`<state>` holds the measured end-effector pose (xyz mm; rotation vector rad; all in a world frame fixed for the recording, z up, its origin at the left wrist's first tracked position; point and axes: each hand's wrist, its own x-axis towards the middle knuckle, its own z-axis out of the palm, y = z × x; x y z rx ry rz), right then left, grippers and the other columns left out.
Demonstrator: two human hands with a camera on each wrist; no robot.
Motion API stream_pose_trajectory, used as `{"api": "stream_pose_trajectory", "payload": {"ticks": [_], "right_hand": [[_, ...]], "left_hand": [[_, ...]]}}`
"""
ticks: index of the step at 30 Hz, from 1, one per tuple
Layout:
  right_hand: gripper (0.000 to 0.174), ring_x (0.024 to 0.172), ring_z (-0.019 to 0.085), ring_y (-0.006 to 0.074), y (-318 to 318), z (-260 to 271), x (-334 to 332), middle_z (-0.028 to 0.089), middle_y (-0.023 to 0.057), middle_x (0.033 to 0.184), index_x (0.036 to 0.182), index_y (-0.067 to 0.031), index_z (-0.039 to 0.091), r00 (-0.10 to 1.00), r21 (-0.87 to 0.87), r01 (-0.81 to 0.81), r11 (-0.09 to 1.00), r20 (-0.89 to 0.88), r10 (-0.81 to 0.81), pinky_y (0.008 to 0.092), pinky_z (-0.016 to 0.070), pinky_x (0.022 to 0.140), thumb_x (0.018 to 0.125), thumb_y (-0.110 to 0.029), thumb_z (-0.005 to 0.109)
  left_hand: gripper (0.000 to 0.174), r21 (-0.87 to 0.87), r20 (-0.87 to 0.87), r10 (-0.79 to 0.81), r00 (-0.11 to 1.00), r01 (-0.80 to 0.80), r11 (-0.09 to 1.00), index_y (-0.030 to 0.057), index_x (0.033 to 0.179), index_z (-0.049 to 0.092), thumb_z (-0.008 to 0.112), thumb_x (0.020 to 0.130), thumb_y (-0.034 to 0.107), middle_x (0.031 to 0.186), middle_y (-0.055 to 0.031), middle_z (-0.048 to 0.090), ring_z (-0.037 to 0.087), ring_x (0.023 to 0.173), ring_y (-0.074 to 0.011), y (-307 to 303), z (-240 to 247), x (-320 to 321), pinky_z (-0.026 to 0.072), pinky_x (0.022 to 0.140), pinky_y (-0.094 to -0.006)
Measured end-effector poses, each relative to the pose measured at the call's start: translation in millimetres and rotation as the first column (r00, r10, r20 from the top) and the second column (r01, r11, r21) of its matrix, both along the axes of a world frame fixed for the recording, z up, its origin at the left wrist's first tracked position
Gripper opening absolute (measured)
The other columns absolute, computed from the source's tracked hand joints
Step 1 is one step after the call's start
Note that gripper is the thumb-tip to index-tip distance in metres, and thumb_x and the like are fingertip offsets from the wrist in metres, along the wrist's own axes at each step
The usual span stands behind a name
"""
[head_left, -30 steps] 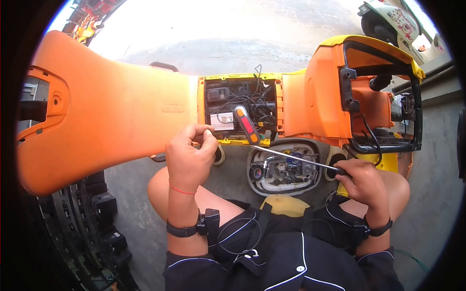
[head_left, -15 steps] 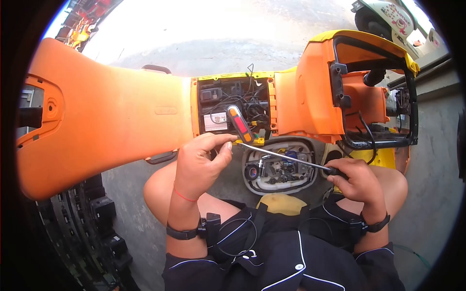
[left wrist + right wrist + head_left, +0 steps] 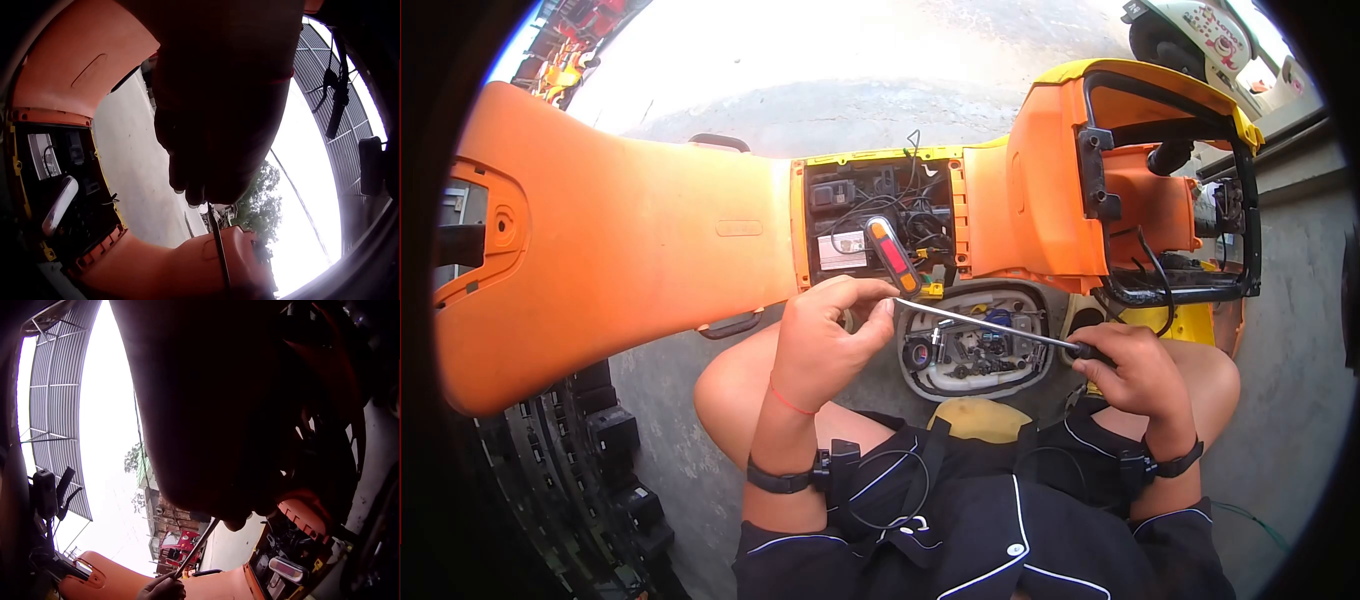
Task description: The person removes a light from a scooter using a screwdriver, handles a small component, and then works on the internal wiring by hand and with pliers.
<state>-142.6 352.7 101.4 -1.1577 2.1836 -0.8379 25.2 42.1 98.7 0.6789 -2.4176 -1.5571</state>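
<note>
My right hand (image 3: 1135, 365) grips the dark handle of a long screwdriver (image 3: 990, 325) whose metal shaft points left. At its tip, the thumb and index finger of my left hand (image 3: 830, 335) pinch together; whatever small piece may be between them I cannot tell. The right wrist view also catches the left fingers (image 3: 164, 589) around the shaft's end. Just above the tip lies an oblong tail light (image 3: 892, 255) with orange and red sections. It leans across the near edge of an uncovered compartment (image 3: 957, 215) in an orange vehicle body.
Wiring and a white-labelled box (image 3: 842, 251) fill the compartment. To its left stretches an orange seat-like panel (image 3: 650, 220); right stands an open black-framed orange housing (image 3: 1055, 180). Under the screwdriver, a tray (image 3: 970, 394) of tools and small parts sits on the ground. Dark parts (image 3: 610, 420) line the lower left.
My left hand has moved right from beside the compartment to the screwdriver's tip. The right hand keeps its grip, and the head view has shifted slightly.
</note>
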Motion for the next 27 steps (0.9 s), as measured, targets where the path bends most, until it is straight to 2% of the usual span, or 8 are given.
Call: {"api": "stream_pose_trajectory", "payload": {"ticks": [4, 8, 11, 14, 16, 20, 22, 27], "right_hand": [[0.027, 0.08, 0.068, 0.0383, -3, 2, 1, 0.07, 0.0175, 0.09, 0.105, -0.0024, 0.07, 0.998, -0.009, 0.0, 1.0, -0.063, 0.0, 0.0429, 0.0544, 0.071, 0.08, -0.01, 0.077], [0.028, 0.079, 0.068, 0.0383, -4, 0, 2, 0.07, 0.017, 0.089, 0.105, -0.0023, 0.07, 0.997, -0.045, 0.01, 0.999, -0.075, -0.014, 0.0434, 0.0543, 0.07, 0.079, -0.008, 0.077], [0.028, 0.08, 0.068, 0.0387, -2, -2, 2, 0.07, 0.0174, 0.09, 0.105, -0.0017, 0.07, 0.999, -0.044, 0.028, 0.999, -0.036, -0.03, 0.0425, 0.0545, 0.071, 0.079, -0.008, 0.077], [0.027, 0.083, 0.068, 0.0392, 1, 0, 1, 0.071, 0.0185, 0.093, 0.105, -0.001, 0.07, 0.998, -0.018, 0.052, 0.999, 0.044, -0.051, 0.0416, 0.0546, 0.073, 0.08, -0.008, 0.077], [0.026, 0.084, 0.068, 0.0395, 3, -1, 1, 0.071, 0.0191, 0.094, 0.105, -0.0005, 0.07, 0.994, 0.003, 0.056, 0.998, 0.091, -0.056, 0.0413, 0.0545, 0.074, 0.08, -0.008, 0.076], [0.027, 0.086, 0.068, 0.04, 6, -10, -1, 0.07, 0.0201, 0.091, 0.105, 0.0001, 0.07, 0.996, -0.01, 0.076, 0.997, 0.047, -0.075, 0.0422, 0.0539, 0.075, 0.081, -0.009, 0.076], [0.027, 0.086, 0.067, 0.0402, 7, -9, -1, 0.07, 0.0202, 0.09, 0.105, 0.0003, 0.069, 0.997, -0.016, 0.059, 0.998, 0.041, -0.058, 0.0426, 0.0536, 0.075, 0.081, -0.009, 0.076], [0.027, 0.083, 0.067, 0.0401, 5, -7, 0, 0.07, 0.0202, 0.089, 0.105, -0.0001, 0.069, 0.996, -0.015, 0.058, 0.998, 0.068, -0.057, 0.0429, 0.0529, 0.073, 0.08, -0.009, 0.076]], "left_hand": [[0.014, 0.148, 0.082, 0.074, 0.994, -0.086, 0.985, -0.0012, 0.097, 0.075, 0.072, 0.083, 0.004, 0.081, -0.0056, 0.071, 0.064, 0.071, -0.0097, 1, -7, 1, 0.0483, 0.062, -0.0254], [0.012, 0.092, 0.068, 0.132, 0.989, -0.138, 0.986, -0.0006, 0.093, 0.075, 0.073, 0.083, 0.004, 0.078, -0.0047, 0.07, 0.064, 0.071, -0.0098, 6, -5, -2, 0.048, 0.062, -0.0256], [0.021, 0.043, 0.067, 0.102, 0.992, -0.106, 0.993, 0.0006, 0.104, 0.075, 0.071, 0.083, 0.003, 0.082, -0.003, 0.07, 0.061, 0.071, -0.0083, 6, -3, -4, 0.0466, 0.062, -0.0245], [0.034, 0.085, -0.051, 0.077, 0.996, -0.073, 0.994, 0.0028, 0.118, 0.072, 0.07, 0.084, 0.002, 0.089, -0.0018, 0.066, 0.057, 0.075, -0.0075, 5, 0, -6, 0.0453, 0.066, -0.0232], [0.044, 0.003, -0.162, 0.061, 0.985, -0.061, 0.998, 0.005, 0.128, 0.068, 0.069, 0.085, 0.0, 0.095, -0.0011, 0.061, 0.053, 0.08, -0.0085, 4, 0, -5, 0.0451, 0.071, -0.0235], [0.04, -0.055, -0.285, 0.02, 0.958, -0.037, 0.998, 0.0049, 0.124, 0.07, 0.069, 0.085, -0.001, 0.094, -0.0007, 0.059, 0.053, 0.083, -0.0099, 2, -1, -5, 0.0458, 0.074, -0.0246], [0.037, -0.156, -0.256, -0.011, 0.967, -0.03, 0.987, 0.0044, 0.121, 0.072, 0.069, 0.085, -0.002, 0.094, -0.0017, 0.061, 0.054, 0.082, -0.0112, 2, 1, -6, 0.0469, 0.074, -0.0259], [0.029, -0.18, -0.176, 0.022, 0.984, -0.054, 0.982, 0.0034, 0.112, 0.073, 0.069, 0.084, -0.001, 0.093, -0.004, 0.064, 0.055, 0.082, -0.0118, 5, 6, -7, 0.0477, 0.075, -0.0263]]}}
